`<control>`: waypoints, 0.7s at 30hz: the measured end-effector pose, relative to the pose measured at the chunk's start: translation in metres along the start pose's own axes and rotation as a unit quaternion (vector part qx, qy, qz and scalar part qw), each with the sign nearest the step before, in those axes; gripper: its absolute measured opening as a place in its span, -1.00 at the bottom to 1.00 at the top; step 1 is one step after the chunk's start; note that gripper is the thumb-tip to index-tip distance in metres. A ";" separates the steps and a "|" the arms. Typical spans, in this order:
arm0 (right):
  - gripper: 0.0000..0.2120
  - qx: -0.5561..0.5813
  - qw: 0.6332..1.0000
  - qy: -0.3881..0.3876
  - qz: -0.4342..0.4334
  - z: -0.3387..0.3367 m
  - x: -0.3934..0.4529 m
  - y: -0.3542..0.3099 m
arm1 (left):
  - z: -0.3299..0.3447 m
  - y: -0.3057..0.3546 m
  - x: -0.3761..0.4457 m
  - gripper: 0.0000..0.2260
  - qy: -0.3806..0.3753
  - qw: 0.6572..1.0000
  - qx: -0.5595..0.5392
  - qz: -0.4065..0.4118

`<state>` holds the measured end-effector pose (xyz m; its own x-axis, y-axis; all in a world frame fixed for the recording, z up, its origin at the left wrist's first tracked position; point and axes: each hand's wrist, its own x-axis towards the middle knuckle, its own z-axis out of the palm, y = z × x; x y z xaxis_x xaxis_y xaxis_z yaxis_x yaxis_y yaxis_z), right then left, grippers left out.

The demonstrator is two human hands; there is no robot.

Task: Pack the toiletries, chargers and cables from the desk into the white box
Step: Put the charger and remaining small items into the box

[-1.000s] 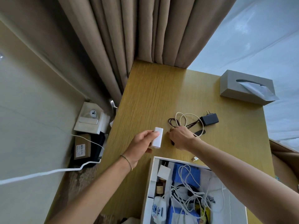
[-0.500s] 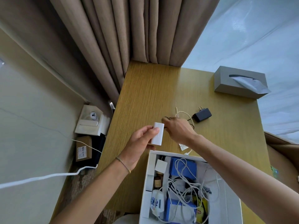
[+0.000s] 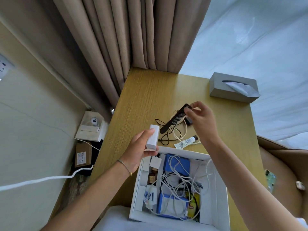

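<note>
Comb (image 3: 174,119) pinched by right hand (image 3: 202,118) above cables (image 3: 168,135) beyond white box (image 3: 216,205) rim.

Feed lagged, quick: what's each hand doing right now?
Left hand: grip closed on the white charger block, above the desk.
Right hand: fingers pinching the black comb by its toothed end, lifted.

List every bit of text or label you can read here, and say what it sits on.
None is legible.
Small tube on the desk: print blurred.
Brown carton on the floor: label too small.
White pouch in the white box: blue pattern, no words.
Yellow packet: red logo blurred.
</note>
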<state>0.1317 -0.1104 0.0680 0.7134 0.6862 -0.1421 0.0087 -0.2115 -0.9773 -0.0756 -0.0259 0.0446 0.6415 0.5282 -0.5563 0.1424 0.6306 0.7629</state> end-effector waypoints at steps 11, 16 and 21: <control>-0.92 -0.042 0.989 -0.131 -0.047 -0.038 -0.070 -0.006 | 0.000 -0.036 -0.039 -0.55 0.026 0.997 0.066 0.038; -0.92 -0.315 0.928 -0.172 -0.097 -0.017 -0.089 0.035 | -0.002 -0.040 -0.051 -0.57 0.044 0.992 0.108 0.051; -0.93 -0.486 0.803 -0.217 -0.268 0.006 -0.091 0.080 | -0.010 -0.043 -0.061 -0.66 0.041 0.970 0.227 0.078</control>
<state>0.0633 -0.1859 0.0021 0.1154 0.9933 0.0107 0.9260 -0.1037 -0.3631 -0.1289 -0.0796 0.0424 0.6227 0.6523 -0.4320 0.3778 0.2328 0.8961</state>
